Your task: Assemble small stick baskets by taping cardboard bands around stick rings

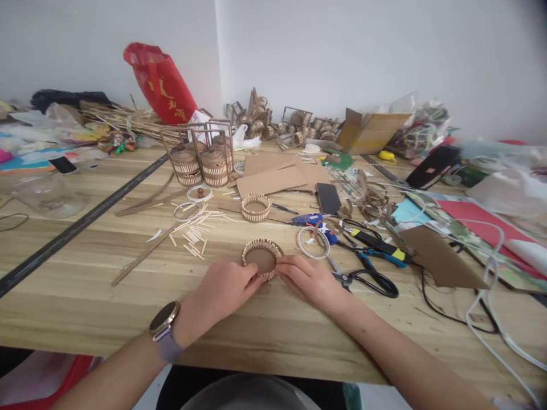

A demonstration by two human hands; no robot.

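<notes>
Low on the table in front of me is a small round basket (261, 259) with a brown cardboard base and a wall of short wooden sticks. My left hand (228, 287) pinches its near left rim, thumb and fingers closed on the wall. My right hand (310, 282) is closed on the right side of the same basket, where a brown strip (277, 249) runs along the outside. Just beyond stands a second stick-walled ring (255, 207), touched by neither hand. Loose wooden sticks (194, 233) lie to the left of the basket.
Right of my hands lie scissors (371, 282), a white tape ring (313, 242), a blue glue gun (314, 221) and a utility knife (378, 244). Cardboard sheets (273, 181) and lidded stick baskets (215, 165) stand farther back. A long brown strip (143, 259) lies left.
</notes>
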